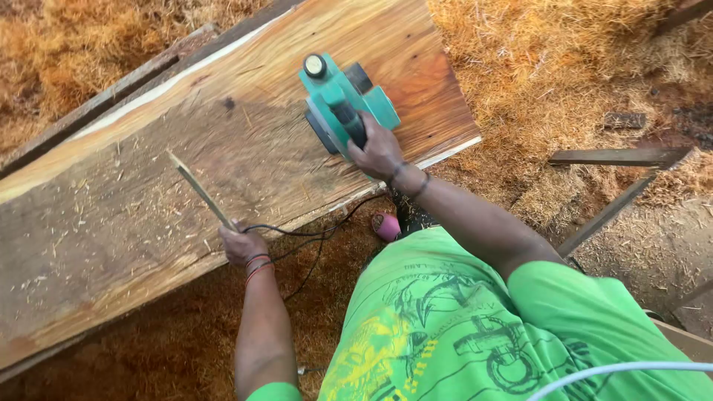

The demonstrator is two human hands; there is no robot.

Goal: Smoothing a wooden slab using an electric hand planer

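Sawdust surrounds a rough plank (186, 186); right hand (377, 152) closed on a green electric planer (343, 104), left hand (243, 246) gripping a thin stick (199, 188) at its near edge.

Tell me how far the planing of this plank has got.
Done: loose shavings lie scattered over the wide plank, and thick heaps of shavings cover the ground around it. In hand: the right hand grips the green electric planer near the plank's far end; the left hand holds a thin wooden stick and the black cord. Left: dark, rough-looking patches remain mid-plank.
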